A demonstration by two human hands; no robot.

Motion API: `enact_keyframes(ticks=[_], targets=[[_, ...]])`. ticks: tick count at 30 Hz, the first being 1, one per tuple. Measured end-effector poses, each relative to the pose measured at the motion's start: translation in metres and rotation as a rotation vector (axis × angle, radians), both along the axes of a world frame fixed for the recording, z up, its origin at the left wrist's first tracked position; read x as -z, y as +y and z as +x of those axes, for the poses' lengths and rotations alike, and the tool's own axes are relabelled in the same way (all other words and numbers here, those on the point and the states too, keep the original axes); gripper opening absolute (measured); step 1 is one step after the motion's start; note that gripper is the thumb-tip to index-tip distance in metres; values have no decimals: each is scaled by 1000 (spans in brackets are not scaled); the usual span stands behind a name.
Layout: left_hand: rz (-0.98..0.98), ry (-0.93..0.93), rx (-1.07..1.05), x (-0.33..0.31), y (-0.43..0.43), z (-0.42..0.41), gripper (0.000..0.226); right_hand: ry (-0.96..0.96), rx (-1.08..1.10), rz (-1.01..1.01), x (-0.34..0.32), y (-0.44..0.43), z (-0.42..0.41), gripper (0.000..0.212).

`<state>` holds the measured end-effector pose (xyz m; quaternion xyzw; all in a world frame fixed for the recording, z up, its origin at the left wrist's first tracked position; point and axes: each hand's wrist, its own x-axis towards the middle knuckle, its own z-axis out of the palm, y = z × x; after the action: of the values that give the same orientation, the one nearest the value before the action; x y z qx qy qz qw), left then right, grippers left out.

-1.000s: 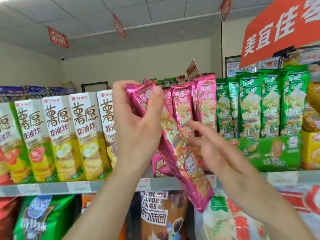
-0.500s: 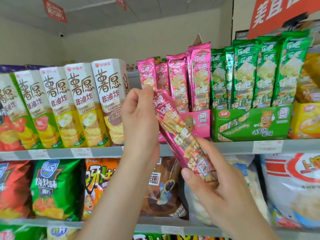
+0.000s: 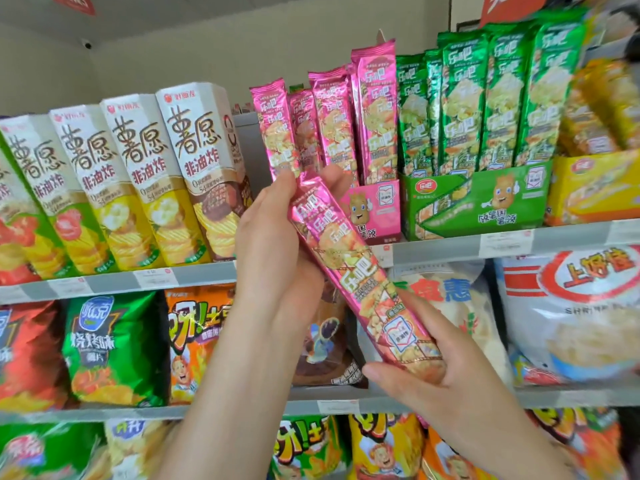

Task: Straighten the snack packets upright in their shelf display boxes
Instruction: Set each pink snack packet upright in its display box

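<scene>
Both my hands hold one long pink snack packet (image 3: 356,271) tilted in front of the top shelf. My left hand (image 3: 277,244) grips its upper end. My right hand (image 3: 433,379) cups its lower end from below. Behind it, several pink packets (image 3: 336,123) stand upright in a pink display box (image 3: 377,209). To the right, green packets (image 3: 485,98) stand in a green display box (image 3: 485,202).
Tall white chip cartons (image 3: 138,181) line the top shelf on the left. A yellow display box (image 3: 595,188) sits at the right edge. The grey shelf rail (image 3: 450,247) carries price tags. Large snack bags (image 3: 114,348) fill the lower shelves.
The held pink packet has come down from in front of the packets to below the shelf edge. My right hand has closed under its lower end. The view has tilted downward.
</scene>
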<state>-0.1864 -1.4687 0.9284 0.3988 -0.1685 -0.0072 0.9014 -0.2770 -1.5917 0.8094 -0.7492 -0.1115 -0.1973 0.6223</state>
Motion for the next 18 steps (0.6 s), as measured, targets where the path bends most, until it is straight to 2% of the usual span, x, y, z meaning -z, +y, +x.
enact_keyframes(ticks=[5, 10, 14, 18], targets=[[-19, -34, 52, -3, 12, 4, 33, -104, 126, -31, 3, 17, 1, 77], [-48, -97, 87, -5, 24, 14, 34, -127, 65, 100, 0, 40, 3, 55], [-64, -147, 164, -7, 32, 21, 34, -33, -55, 282, 4, 52, 10, 63], [32, -232, 52, -6, 36, 25, 38, -48, 85, 240, 7, 66, 17, 47]])
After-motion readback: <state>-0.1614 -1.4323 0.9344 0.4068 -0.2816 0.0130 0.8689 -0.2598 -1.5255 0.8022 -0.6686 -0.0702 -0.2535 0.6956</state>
